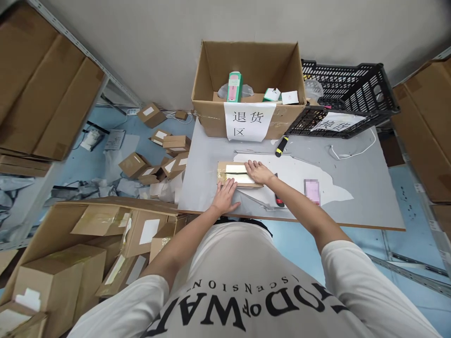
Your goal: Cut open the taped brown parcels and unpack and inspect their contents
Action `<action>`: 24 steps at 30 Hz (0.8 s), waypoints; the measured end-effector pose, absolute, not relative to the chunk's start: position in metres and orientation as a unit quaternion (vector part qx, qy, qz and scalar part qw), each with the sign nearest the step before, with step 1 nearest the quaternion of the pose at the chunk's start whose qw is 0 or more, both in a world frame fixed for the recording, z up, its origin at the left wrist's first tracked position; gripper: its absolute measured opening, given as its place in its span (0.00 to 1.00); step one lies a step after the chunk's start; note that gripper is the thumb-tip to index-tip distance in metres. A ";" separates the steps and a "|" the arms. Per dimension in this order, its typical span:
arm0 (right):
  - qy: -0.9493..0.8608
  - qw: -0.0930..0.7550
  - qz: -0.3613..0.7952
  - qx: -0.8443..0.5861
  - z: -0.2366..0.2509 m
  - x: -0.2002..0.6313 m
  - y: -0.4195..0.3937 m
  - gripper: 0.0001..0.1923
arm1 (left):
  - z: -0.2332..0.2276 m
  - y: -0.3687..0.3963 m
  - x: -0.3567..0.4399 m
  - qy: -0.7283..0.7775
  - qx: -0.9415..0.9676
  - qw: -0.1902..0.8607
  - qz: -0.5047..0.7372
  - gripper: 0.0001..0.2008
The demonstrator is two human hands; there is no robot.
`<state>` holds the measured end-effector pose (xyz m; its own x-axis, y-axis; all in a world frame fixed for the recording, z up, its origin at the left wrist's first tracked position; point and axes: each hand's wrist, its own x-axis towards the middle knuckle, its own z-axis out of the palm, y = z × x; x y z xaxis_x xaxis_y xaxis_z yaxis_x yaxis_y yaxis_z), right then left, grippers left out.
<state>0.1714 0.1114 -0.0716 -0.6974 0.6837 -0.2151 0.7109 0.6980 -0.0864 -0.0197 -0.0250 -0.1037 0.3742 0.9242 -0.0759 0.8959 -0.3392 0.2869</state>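
Grey tabletop (pixel 369 188), smooth and flat, with a big open corrugated carton (pixel 246 70) at the back. Near the front edge lies a small flat taped cardboard parcel (pixel 237 174): left hand (pixel 225 197) and right hand (pixel 259 171) press on it, fingers spread flat.

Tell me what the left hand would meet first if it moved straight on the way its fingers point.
The left hand points up-right at the small taped parcel, which its fingertips already seem to touch; the right hand rests on that parcel's far side.
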 end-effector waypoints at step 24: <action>0.728 -0.109 -0.214 0.642 -0.085 0.189 0.139 0.34 | -0.089 0.018 -0.089 0.556 0.807 0.147 0.131 0.50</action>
<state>0.1886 0.1391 -0.0847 -0.1521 0.9815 -0.1161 0.8878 0.0841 -0.4525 -0.0888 0.0182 -0.0895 0.3469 0.9366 0.0492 0.8596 -0.3385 0.3828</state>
